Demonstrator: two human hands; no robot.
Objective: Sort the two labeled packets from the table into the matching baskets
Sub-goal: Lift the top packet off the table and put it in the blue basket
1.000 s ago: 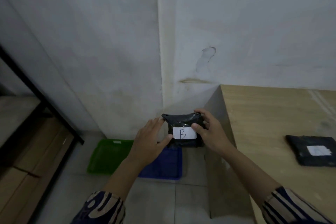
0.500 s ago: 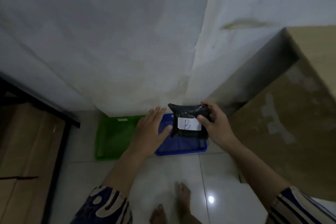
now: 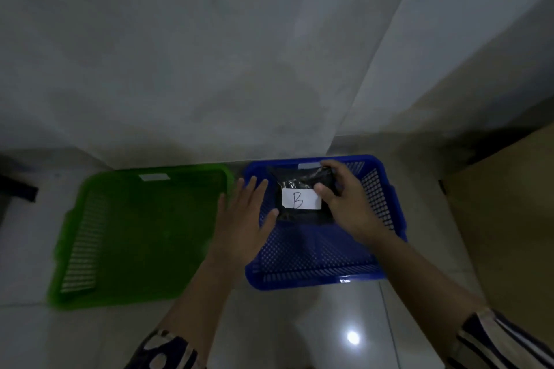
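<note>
A black packet (image 3: 299, 186) with a white label marked "B" is over the blue basket (image 3: 317, 252), which stands on the floor. My right hand (image 3: 344, 201) grips the packet's right edge. My left hand (image 3: 244, 219) is spread flat, its thumb touching the packet's lower left corner, over the blue basket's left rim. A green basket (image 3: 141, 234) stands on the floor directly left of the blue one. Each basket has a small pale tag on its far rim. The second packet and the tabletop are out of view.
A grey wall rises right behind both baskets. The table's brown side panel (image 3: 503, 219) stands to the right of the blue basket. A dark frame piece (image 3: 18, 189) shows at the far left. Shiny floor tiles (image 3: 299, 332) lie in front.
The view has tilted down to the floor and closer to the baskets. Both hands have lowered the B packet from beside the table edge to just above the blue basket.
</note>
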